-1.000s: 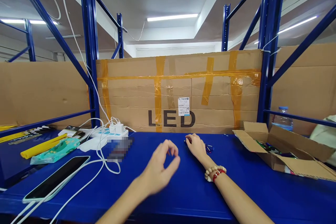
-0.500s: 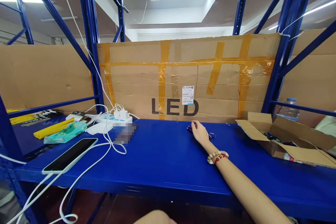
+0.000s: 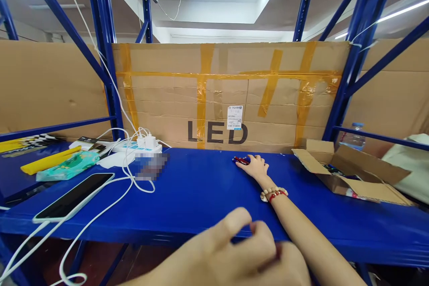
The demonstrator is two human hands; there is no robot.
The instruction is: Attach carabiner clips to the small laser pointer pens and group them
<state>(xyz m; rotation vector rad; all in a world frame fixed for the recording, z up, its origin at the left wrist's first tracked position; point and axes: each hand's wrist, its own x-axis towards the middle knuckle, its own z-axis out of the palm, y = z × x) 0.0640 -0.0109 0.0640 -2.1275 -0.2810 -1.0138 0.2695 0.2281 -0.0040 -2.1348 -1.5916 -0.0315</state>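
My right hand (image 3: 257, 168) lies far out on the blue table (image 3: 201, 196), close to the cardboard wall marked LED (image 3: 217, 98). Its fingers are curled over some small red parts (image 3: 240, 160), whose ends stick out to the left of the knuckles. A bead bracelet (image 3: 273, 194) circles that wrist. My left hand (image 3: 241, 252) hovers large and blurred close to the camera, above the table's near edge. Its fingers are loosely bent and apart, and nothing shows in them.
An open cardboard box (image 3: 348, 172) with small items sits at the right, a water bottle (image 3: 353, 139) behind it. At the left lie a phone (image 3: 72, 196) on a white cable, a power strip (image 3: 137, 146), a green packet (image 3: 67, 166) and a yellow roll (image 3: 47, 161). Blue rack posts flank the table.
My left hand dropped out of view below the table edge, then came back up close to the camera. My right hand stayed at the red parts and closed over them. The view tilted slightly.
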